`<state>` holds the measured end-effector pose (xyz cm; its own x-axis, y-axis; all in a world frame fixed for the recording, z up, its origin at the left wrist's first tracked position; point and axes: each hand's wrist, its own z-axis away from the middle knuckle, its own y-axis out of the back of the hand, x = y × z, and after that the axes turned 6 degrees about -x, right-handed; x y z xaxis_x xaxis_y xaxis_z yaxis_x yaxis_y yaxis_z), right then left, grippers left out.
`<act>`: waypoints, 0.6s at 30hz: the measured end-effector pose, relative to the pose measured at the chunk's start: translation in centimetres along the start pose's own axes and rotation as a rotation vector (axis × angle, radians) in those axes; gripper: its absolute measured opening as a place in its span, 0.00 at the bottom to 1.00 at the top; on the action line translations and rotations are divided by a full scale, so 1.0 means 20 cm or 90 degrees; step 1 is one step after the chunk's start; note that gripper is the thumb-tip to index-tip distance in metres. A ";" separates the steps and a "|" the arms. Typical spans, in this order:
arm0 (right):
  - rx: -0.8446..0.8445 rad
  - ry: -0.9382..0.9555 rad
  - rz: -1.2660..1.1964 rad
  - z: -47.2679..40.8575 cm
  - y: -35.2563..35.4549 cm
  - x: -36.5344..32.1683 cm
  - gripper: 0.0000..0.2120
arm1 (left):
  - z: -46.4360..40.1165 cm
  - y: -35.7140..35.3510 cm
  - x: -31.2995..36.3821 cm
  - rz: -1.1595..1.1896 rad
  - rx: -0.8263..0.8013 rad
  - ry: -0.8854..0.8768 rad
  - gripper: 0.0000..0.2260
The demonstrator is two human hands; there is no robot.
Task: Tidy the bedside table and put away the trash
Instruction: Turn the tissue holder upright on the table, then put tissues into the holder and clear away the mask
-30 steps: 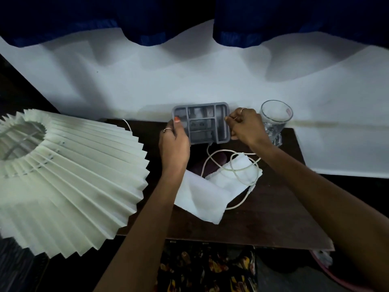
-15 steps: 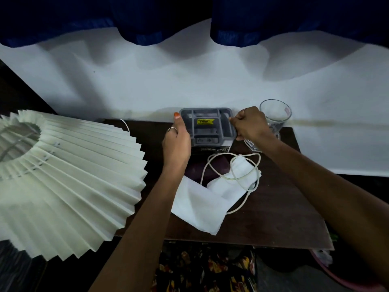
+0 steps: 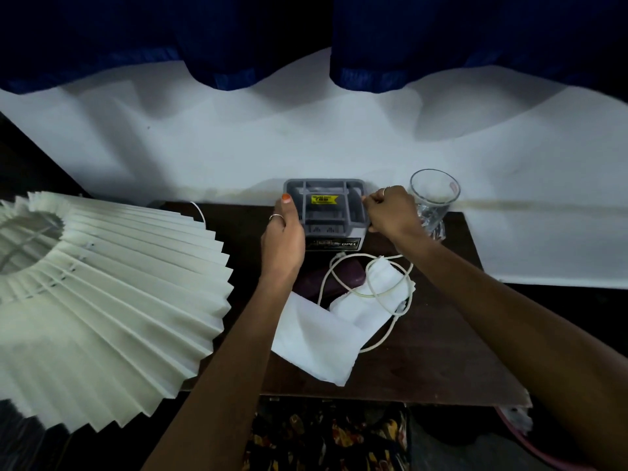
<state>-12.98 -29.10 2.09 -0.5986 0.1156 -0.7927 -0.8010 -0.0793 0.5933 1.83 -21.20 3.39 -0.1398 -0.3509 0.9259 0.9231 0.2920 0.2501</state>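
A grey plastic organiser box with a yellow sticker stands upright at the back of the dark wooden bedside table, against the white wall. My left hand grips its left side and my right hand grips its right side. In front of the box lie a white cable in loose loops, a white tissue and a dark purple case, partly under the cable.
A clear drinking glass stands at the table's back right, just beyond my right hand. A large pleated white lampshade covers the table's left part. Blue curtains hang above. Patterned fabric shows below the front edge.
The grey box, tilted with its open face toward me a second ago, has been turned upright and set down at the back of the table. Both hands stayed on its sides.
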 end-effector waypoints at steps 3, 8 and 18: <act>0.002 0.025 -0.002 0.10 0.03 0.01 0.15 | 0.05 0.01 -0.01 0.010 -0.003 -0.013 0.24; 0.014 0.164 0.107 0.39 0.14 0.08 0.08 | 0.29 0.07 -0.14 -0.054 -0.005 -0.112 0.21; -0.261 0.110 0.232 0.81 -0.09 0.14 0.24 | 0.71 0.20 -0.52 -0.232 0.002 -0.110 0.20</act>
<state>-13.08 -12.57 1.14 -0.8015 -0.1515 -0.5785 -0.4587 -0.4651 0.7572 1.79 -3.76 -1.17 -0.5166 -0.2770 0.8102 0.8009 0.1782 0.5717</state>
